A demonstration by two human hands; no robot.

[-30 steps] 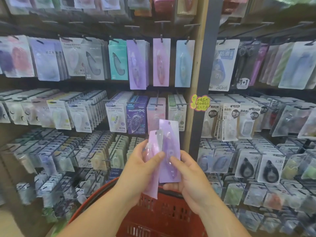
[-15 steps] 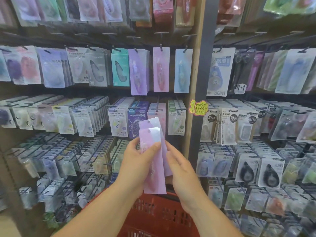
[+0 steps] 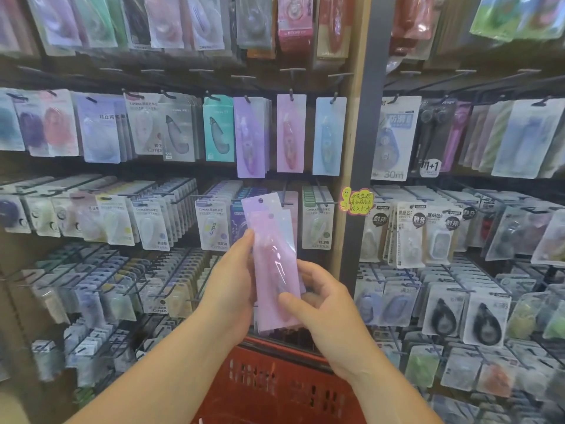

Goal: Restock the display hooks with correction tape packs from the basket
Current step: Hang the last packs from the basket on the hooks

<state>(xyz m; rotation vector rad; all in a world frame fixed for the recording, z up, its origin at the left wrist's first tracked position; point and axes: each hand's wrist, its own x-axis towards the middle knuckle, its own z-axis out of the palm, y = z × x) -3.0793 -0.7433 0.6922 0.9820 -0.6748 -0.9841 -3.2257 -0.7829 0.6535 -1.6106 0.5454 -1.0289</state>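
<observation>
I hold two long correction tape packs upright in front of the display. The pink pack [image 3: 275, 270] lies in front and a purple pack [image 3: 260, 203] sticks out above it from behind. My left hand [image 3: 232, 283] grips the stack along its left edge. My right hand [image 3: 324, 304] grips the lower right side, its thumb across the pink pack's front. Below my forearms is the red basket [image 3: 275, 387]. On the upper row, hooks carry matching purple [image 3: 250, 136], pink [image 3: 290, 133] and blue [image 3: 328, 136] packs.
Rows of wire hooks crowded with other correction tape packs cover the wall on both sides of a dark upright post [image 3: 360, 148]. A yellow handwritten label [image 3: 356, 200] sticks on the post. Hook tips jut toward me at several levels.
The two packs, earlier fanned apart, are now stacked with the pink one in front. Both hands have lifted them higher, and my view has tilted upward.
</observation>
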